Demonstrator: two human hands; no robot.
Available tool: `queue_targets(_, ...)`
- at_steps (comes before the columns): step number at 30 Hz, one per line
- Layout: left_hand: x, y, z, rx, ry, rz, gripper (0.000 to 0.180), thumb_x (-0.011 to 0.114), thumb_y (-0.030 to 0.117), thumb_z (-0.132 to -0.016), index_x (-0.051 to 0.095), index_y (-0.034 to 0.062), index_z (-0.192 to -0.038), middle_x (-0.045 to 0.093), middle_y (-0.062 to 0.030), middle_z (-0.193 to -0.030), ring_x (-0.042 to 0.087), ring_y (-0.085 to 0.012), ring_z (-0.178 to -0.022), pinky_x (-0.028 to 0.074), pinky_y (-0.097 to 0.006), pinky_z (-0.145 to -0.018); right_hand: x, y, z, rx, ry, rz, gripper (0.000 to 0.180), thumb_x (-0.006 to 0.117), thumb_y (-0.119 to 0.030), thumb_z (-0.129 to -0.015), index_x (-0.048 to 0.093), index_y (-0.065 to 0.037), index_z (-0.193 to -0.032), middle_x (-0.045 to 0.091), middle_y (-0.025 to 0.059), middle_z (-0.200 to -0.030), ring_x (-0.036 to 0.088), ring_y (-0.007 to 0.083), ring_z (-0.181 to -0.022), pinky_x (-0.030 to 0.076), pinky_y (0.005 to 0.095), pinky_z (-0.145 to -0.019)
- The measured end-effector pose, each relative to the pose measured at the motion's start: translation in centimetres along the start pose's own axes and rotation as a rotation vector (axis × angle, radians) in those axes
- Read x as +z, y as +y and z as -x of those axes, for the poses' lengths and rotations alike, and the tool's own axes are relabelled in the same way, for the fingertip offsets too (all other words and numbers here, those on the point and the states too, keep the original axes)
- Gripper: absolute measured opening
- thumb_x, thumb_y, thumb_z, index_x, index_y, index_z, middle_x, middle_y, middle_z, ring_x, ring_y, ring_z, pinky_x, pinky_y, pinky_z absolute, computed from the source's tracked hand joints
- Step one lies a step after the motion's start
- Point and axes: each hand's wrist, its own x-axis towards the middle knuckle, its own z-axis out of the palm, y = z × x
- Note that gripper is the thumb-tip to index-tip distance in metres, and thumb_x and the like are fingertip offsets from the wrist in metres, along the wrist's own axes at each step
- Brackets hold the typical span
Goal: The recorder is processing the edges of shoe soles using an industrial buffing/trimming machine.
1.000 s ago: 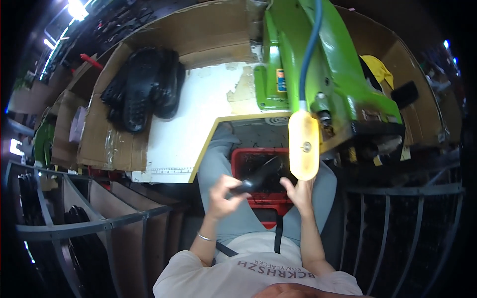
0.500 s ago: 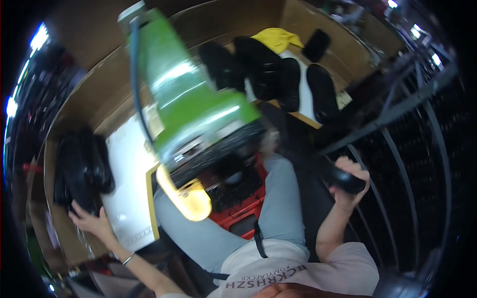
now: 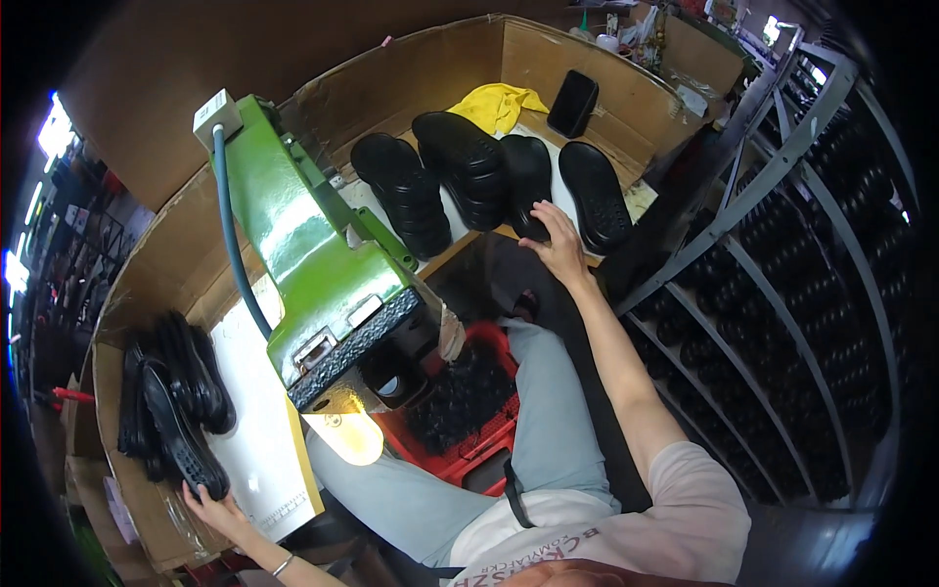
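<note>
The left hand [image 3: 220, 514] is reaching to the left side of the table [image 3: 256, 430], and its fingers are touching the near end of a black shoe sole [image 3: 174, 416]. That sole is lying against a pile of soles [image 3: 183, 357] beside the cardboard wall [image 3: 127, 284]. The thumb and fingers are partly parted around the end; whether they are gripping it, I cannot tell.

The right hand [image 3: 559, 249] is extending to the far side, with thumb and fingers spread well apart and closing on nothing. Its fingertips are resting at the near end of another black sole [image 3: 526, 171]. A single sole [image 3: 594, 196] is lying just to its right; two stacks of soles [image 3: 465, 166] are standing to its left.

Between the arms, a green machine [image 3: 323, 254] is overhanging a red basket [image 3: 479, 455], which is holding black scraps [image 3: 450, 411].
</note>
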Motion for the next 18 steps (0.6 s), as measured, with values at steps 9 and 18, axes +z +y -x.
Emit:
queue_targets(9,0.8,-3.8,2.2,-0.054,0.027,-0.063,0.033,0.044,0.01,-0.099,0.046,0.0073,-0.132,0.043,-0.017,-0.136,0.048,-0.0292,-0.12,0.052,-0.042,-0.087,-2.5,0.4,-0.1,-0.03,-0.216,0.236,0.051,0.076,-0.033,-0.073,0.059,0.001,-0.106,0.06,0.0171,-0.117,0.055,0.0339,-0.115,0.046,0.0421,-0.094)
queue_targets(18,0.5,-2.6,5.6,0.855,-0.046,-1.131,0.069,0.078,0.018,-0.062,0.056,0.0097,-0.127,0.051,-0.0176,-0.129,0.047,-0.0368,-0.118,0.037,-0.046,-0.098,0.3,-2.2,-2.6,-0.026,-0.29,0.224,0.052,0.072,-0.03,-0.077,0.057,0.002,-0.116,0.056,0.0206,-0.121,0.053,0.0348,-0.116,0.046,0.0415,-0.093)
